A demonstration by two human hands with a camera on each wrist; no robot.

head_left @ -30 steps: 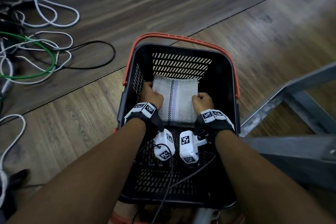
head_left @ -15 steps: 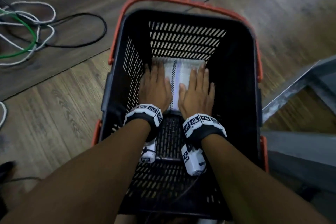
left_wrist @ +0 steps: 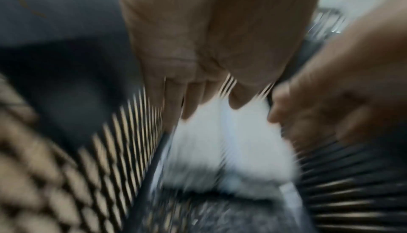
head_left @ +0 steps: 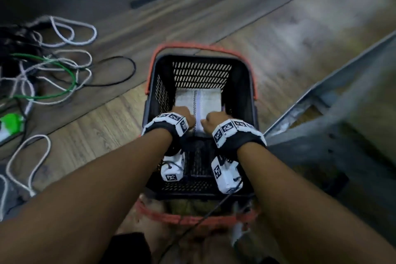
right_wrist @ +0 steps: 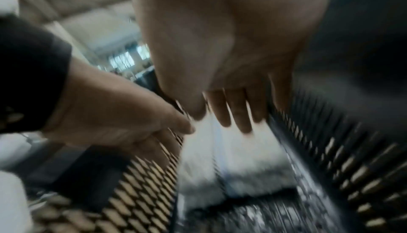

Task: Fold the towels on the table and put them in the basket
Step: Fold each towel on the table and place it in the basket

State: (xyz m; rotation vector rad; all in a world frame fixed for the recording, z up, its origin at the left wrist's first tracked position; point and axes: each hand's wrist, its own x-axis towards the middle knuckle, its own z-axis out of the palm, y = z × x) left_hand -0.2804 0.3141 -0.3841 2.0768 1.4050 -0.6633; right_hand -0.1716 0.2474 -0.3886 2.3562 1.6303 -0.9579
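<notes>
A folded white towel (head_left: 198,100) with a dark checked stripe lies flat on the floor of the black basket (head_left: 201,59), at its far end. My left hand (head_left: 185,116) and right hand (head_left: 213,119) hover side by side over the towel's near edge. Neither holds anything. The blurred left wrist view shows the left hand (left_wrist: 198,97) with fingers hanging loose above the towel (left_wrist: 231,141). In the right wrist view, just as blurred, the right hand (right_wrist: 231,111) hangs the same way over the towel (right_wrist: 237,149), with the left hand (right_wrist: 121,114) beside it.
The basket stands on a wooden floor with its orange handles (head_left: 192,218) folded down at front and back. A tangle of white, green and black cables (head_left: 53,75) lies on the left. A grey metal frame (head_left: 321,113) runs close along the basket's right side.
Half a second ago both palms pressed flat on the towel. Now the hands have come off it and drawn back towards me with fingers relaxed. The towel stays in place.
</notes>
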